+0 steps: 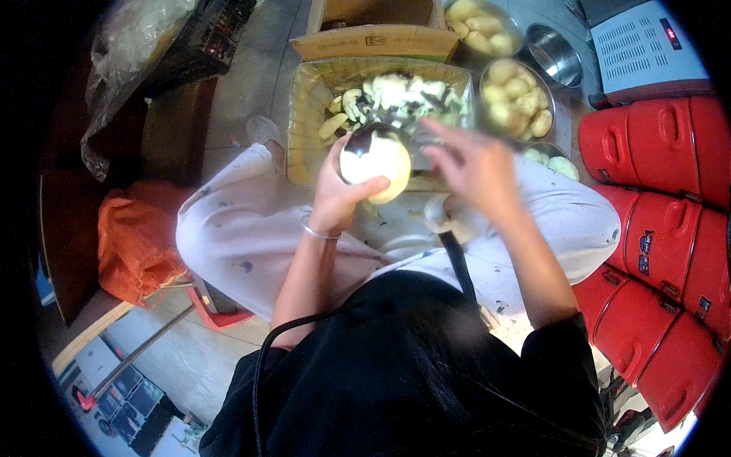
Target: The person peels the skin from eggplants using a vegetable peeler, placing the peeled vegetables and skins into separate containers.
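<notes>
My left hand (338,191) holds a round eggplant (377,165), pale and peeled over most of its visible side, with dark purple skin left near the top. To its right is my right hand (477,163), blurred, with fingers curled around a small tool, perhaps a peeler (408,127), too blurred to name surely. Beyond both hands stands a plastic-lined basket (302,137) holding a heap of pale and dark peelings (394,94).
An open cardboard box (377,43) stands behind the basket. Peeled potatoes fill metal bowls (553,105) at the right, near an empty steel pot (554,54). Red insulated containers (657,228) line the right side. An orange sack (134,245) lies at the left.
</notes>
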A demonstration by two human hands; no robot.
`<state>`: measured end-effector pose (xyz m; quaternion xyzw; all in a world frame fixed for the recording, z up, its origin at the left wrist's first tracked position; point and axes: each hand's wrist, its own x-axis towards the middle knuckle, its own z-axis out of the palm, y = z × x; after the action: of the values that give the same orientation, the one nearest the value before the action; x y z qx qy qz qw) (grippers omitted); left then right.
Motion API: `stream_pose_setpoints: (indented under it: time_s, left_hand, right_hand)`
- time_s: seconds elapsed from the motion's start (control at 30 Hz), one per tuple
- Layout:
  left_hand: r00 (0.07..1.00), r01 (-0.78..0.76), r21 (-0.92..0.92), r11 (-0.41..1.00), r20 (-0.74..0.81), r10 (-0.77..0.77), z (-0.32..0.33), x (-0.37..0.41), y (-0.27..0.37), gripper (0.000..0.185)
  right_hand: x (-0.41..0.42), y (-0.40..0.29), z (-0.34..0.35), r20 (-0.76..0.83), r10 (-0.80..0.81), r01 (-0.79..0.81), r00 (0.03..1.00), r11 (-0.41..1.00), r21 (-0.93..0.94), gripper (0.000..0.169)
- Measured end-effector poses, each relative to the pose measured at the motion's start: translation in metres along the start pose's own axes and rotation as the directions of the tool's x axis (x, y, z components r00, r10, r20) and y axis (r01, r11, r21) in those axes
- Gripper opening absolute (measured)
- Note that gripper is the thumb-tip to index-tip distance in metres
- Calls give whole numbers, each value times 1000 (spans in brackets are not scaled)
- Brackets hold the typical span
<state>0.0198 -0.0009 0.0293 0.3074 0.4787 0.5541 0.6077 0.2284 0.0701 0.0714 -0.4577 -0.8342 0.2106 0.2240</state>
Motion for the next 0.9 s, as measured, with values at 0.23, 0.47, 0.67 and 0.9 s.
stream_pose_setpoints:
  time_s: [0.23,0.47,0.67,0.9]
  left_hand:
    - [997,-72,-203,977,-3,73,-2,1,1,88]
    - [994,-28,-326,945,89,60,-2,-6,4,86]
    - [999,38,-457,889,23,-31,-12,-8,-8,79]
    - [985,34,-471,881,165,50,-16,-10,-14,95]
  right_hand:
    - [-6,4,3,46,284,-287,958,946,150,36]
    - [-3,-1,5,-25,128,-128,991,992,-16,39]
    - [-14,-17,4,-156,55,-36,986,992,123,41]
    - [-4,-3,4,22,90,-89,996,994,-60,38]
